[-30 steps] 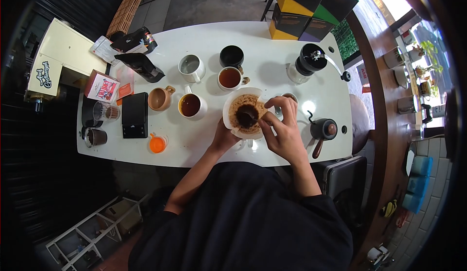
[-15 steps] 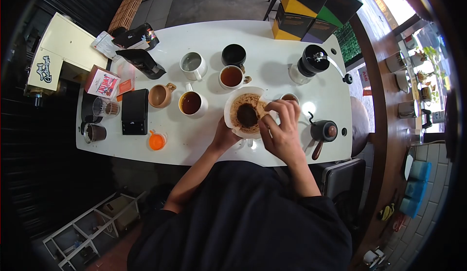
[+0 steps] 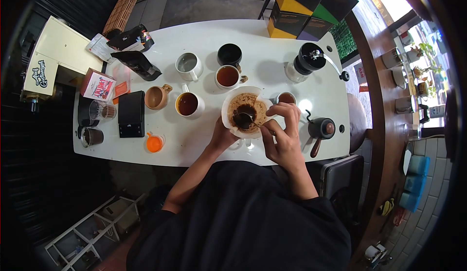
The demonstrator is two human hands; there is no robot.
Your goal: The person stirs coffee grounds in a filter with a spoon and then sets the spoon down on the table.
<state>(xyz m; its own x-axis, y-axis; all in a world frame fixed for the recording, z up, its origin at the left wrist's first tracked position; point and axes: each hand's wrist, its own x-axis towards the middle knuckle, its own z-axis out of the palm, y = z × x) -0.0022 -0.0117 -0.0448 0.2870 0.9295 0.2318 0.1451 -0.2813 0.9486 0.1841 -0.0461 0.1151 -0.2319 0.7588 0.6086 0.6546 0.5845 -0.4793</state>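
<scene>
A coffee dripper lined with a white paper filter (image 3: 264, 97) stands near the table's front edge. Wet coffee grounds (image 3: 238, 100) coat its sides around a dark middle. My left hand (image 3: 225, 134) is closed around the dripper's left side, with its fingers partly hidden beneath. Pinched in my right hand (image 3: 283, 132) is a small metal spoon (image 3: 251, 118), its bowl in the dark middle. A glass handle (image 3: 248, 142) shows below the dripper; the rest of that vessel is hidden. Just beyond my right hand sits a cup of brown liquid (image 3: 286, 98).
Behind the dripper are a white mug of tea-coloured liquid (image 3: 188, 104), another such cup (image 3: 227, 76), a black cup (image 3: 229, 54) and a brown cup (image 3: 156, 98). A hand grinder (image 3: 310, 58) and small dark pot (image 3: 322, 128) stand right; a black scale (image 3: 131, 114) lies left.
My right hand has shifted slightly, and the spoon's bowl now shows in the grounds. The cup beyond that hand is less covered. My left hand keeps its hold; the whole view has shifted slightly.
</scene>
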